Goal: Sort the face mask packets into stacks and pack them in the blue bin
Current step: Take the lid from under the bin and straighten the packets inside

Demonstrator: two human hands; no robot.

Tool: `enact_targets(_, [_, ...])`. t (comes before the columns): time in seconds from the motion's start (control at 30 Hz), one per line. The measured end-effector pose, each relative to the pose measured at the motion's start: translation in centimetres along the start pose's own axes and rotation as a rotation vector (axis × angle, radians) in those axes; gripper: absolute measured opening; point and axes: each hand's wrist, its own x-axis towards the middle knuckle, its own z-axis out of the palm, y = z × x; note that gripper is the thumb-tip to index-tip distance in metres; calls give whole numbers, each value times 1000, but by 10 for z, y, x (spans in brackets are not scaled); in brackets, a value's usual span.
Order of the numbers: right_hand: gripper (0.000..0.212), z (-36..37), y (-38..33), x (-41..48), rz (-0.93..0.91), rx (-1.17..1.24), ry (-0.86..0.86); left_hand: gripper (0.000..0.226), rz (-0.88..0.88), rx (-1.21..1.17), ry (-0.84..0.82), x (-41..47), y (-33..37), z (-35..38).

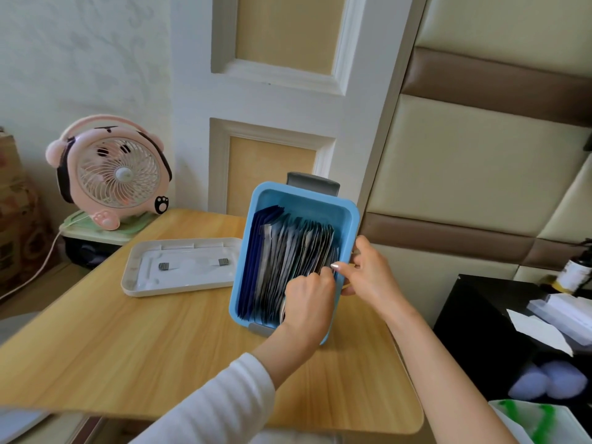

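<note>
A white sleeve (pixel 217 402) covers the left arm nearest the camera; the right forearm is bare. Both reach across the wooden table (pixel 128 341) to the blue bin (pixel 243 251), which stands on the table's far right part. The left hand (pixel 307 299) is inside the bin at its near right corner, fingers curled onto the top edges of the packets (pixel 288 251). The right hand (pixel 365 270) grips the bin's right wall, thumb pressing the packets there. The packets stand on edge in a row across the bin, dark blue ones at its left. Left of the bin lies a white lid (pixel 179 267). Further left beyond it stands a pink fan (pixel 109 174).
</note>
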Motion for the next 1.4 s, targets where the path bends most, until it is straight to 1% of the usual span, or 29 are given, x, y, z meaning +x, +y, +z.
enact_targets(0.03, [23, 0, -1, -1, 0, -4, -3, 39, -39, -1, -78, -2, -2, 0])
enact_targets(0.07, [23, 0, -1, -1, -1, -7, -3, 35, -48, -9, -117, -3, -2, 1])
enact_targets(0.13, [22, 0, -2, -2, -4, -17, 0, 18, -44, -11, -130, -6, -8, 14])
enact_targets(0.17, [21, 0, -2, -2, -6, -25, 2, 17, -61, -12, -154, -7, -9, 15])
enact_targets(0.2, [21, 0, -2, -2, -8, -31, 4, 24, -77, -15, -173, -7, -9, 11])
enact_targets(0.23, [22, 0, -2, -2, -8, -31, 4, 35, -56, -17, -148, -7, -11, 9])
enact_targets(0.27, [22, 0, -3, -2, -7, -26, 1, 38, -58, -3, -157, -6, -11, 6])
enact_targets(0.3, [24, -1, -3, -3, -3, -17, -3, 31, -56, -5, -232, -5, -10, 10])
enact_targets(0.33, [25, -1, -4, -3, 0, -7, -9, 24, -32, 23, -197, -5, -12, 18])
enact_targets(0.4, [26, -1, -4, -4, 2, 2, -14, 26, -56, 0, -205, -4, -15, 26])
enact_targets(0.47, [26, -1, -4, -4, -2, -2, -12, 30, -61, 36, -193, -1, -17, 26])
enact_targets(0.53, [26, -1, -4, -3, -3, -5, -11, 30, -38, -14, -139, -3, -13, 20])
enact_targets(0.57, [26, -1, -5, -3, -1, -5, -8, 29, -20, 8, -174, -4, -13, 13])
enact_targets(0.63, [25, -1, -5, -4, 7, 4, 1, 44, -10, 2, -129, -5, -16, 13])
enact_targets(0.67, [24, 0, -5, -5, 9, 8, 9, 47, -14, -38, -111, -9, -18, 20])
enact_targets(0.7, [24, 0, -4, -5, 10, 10, 16, 45, -8, -83, -65, -16, -21, 23])
enact_targets(0.77, [22, 1, -5, -6, 5, 16, 25, 25, 41, -233, 212, -32, -29, 22])
enact_targets(0.8, [22, 2, -5, -6, 2, 15, 28, 25, 63, -312, 344, -38, -33, 23])
enact_targets(0.83, [22, 3, -6, -6, 1, 9, 32, 39, 76, -338, 426, -41, -35, 22])
enact_targets(0.87, [22, 3, -7, -6, 1, -1, 37, 51, 77, -327, 458, -42, -39, 22])
enact_targets(0.9, [21, 4, -7, -6, 2, -10, 40, 61, 53, -301, 457, -41, -43, 23])
enact_targets(0.97, [21, 4, -7, -7, 5, -20, 40, 69, 19, -271, 415, -37, -50, 31])
enact_targets(1.17, [29, 1, -8, -9, -19, -6, 10, 74, 30, -143, 220, -15, -69, 57])
enact_targets(1.23, [29, 3, -9, -8, -21, -20, 23, 74, 47, -147, 213, -9, -72, 59])
enact_targets(1.3, [26, 6, -9, -7, -25, -47, 44, 73, 65, -190, 242, -10, -74, 58])
enact_targets(1.4, [20, 6, -6, -7, -25, -67, 51, 67, -3, -326, 323, -20, -73, 57])
